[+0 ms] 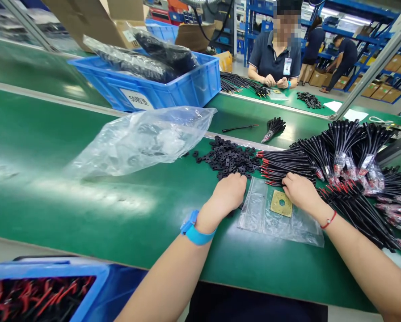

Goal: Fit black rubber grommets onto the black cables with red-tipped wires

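Observation:
My left hand [230,191], with a blue wristband, is closed at the near edge of a heap of small flat black pieces with holes [232,156]. Whatever its fingertips hold is hidden. Closed fingers of my right hand [299,190] are on the nearest of the black cables with red wire ends [284,163], laid side by side. Just left of that hand, a square yellowish plate with a round hole [276,209] lies on a clear plastic bag [255,214], flat on the green tabletop between my hands.
Bundled black cables [346,143] are piled at the right. A large clear bag [146,138] lies left, before a blue crate [146,89] of bagged black parts. A blue bin [101,286] of red-and-black wires stands lower left. A co-worker [276,53] works across the bench.

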Demonstrator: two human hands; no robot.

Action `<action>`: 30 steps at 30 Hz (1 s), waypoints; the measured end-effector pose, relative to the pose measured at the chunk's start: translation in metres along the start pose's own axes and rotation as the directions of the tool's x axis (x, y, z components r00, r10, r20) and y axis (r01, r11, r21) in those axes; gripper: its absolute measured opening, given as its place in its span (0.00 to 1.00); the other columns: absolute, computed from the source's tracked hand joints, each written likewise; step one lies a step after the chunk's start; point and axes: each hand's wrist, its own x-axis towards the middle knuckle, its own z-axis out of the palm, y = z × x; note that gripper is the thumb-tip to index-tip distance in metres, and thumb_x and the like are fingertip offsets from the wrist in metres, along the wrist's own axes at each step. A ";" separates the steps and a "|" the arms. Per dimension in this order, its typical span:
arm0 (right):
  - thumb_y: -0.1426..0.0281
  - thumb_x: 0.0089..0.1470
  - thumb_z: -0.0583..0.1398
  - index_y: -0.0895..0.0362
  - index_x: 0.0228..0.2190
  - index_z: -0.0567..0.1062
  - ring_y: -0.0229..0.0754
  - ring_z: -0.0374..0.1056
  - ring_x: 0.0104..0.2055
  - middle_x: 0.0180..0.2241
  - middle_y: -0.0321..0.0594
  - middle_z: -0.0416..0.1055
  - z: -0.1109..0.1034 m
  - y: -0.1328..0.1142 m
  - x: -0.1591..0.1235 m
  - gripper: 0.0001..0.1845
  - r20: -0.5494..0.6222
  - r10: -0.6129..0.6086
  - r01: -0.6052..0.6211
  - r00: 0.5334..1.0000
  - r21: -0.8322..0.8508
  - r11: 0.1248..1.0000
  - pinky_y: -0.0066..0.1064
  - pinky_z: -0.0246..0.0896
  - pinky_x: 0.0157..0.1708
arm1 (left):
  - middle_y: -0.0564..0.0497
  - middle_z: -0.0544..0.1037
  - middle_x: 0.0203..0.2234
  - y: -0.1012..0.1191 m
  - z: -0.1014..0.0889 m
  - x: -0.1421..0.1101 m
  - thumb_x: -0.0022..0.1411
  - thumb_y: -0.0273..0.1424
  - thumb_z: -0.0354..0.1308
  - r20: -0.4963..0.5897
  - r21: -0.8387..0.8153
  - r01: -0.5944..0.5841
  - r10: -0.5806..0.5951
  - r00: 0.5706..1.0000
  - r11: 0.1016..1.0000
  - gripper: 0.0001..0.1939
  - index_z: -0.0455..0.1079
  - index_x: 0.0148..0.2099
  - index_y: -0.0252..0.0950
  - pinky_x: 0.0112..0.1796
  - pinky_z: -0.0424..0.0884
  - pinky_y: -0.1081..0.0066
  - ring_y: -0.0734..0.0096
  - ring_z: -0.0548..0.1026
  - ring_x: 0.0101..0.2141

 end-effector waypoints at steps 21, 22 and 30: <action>0.79 0.56 0.49 0.53 0.52 0.69 0.41 0.67 0.37 0.37 0.42 0.71 0.007 -0.004 -0.079 0.25 0.014 0.075 -0.076 0.997 0.253 0.964 0.32 0.64 0.38 | 0.52 0.72 0.28 0.028 0.013 0.008 0.56 0.20 0.46 -0.044 -0.254 -0.301 0.300 0.953 0.919 0.10 0.66 0.34 0.36 0.31 0.64 0.71 0.69 0.70 0.30; 0.78 0.55 0.50 0.53 0.51 0.71 0.42 0.67 0.37 0.36 0.42 0.70 0.008 -0.007 -0.079 0.24 0.025 0.066 -0.070 0.998 0.223 0.972 0.31 0.64 0.37 | 0.51 0.71 0.28 0.029 0.014 0.008 0.56 0.20 0.46 -0.029 -0.209 -0.306 0.307 0.951 0.929 0.10 0.66 0.34 0.36 0.31 0.65 0.71 0.68 0.70 0.30; 0.75 0.60 0.50 0.51 0.48 0.73 0.41 0.68 0.37 0.37 0.42 0.71 0.013 -0.008 -0.075 0.19 0.056 0.159 -0.166 0.986 0.188 0.968 0.28 0.63 0.35 | 0.46 0.70 0.34 0.030 0.020 0.009 0.60 0.21 0.48 0.013 -0.052 -0.335 0.336 0.942 0.941 0.09 0.68 0.39 0.34 0.37 0.67 0.66 0.61 0.71 0.37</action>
